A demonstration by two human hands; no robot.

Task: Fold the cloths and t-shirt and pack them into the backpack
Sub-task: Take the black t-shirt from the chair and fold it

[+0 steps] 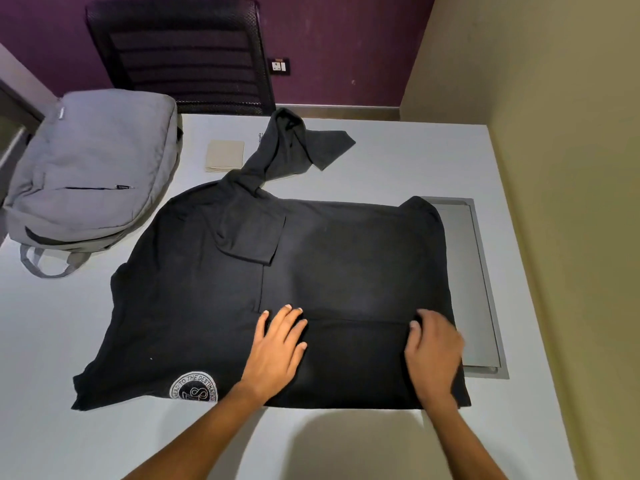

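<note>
Two flat hands smooth the half-folded t-shirt (346,271) on the table (398,154).
Left hand (277,344) and right hand (434,351) press, fingers straight, grasping nothing; beige cloth (225,156) lies folded, backpack (93,161) unpacked.

White table (398,161) carries a black t-shirt (194,306), grey backpack (93,161) and folded beige cloth (225,156).

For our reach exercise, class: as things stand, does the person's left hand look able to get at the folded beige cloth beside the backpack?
Probably yes. The left hand lies flat on the black t-shirt, holding nothing, and the beige cloth lies uncovered on the table beyond the shirt, right of the backpack. Only flat fabric lies between, though it's a long forward stretch.
</note>
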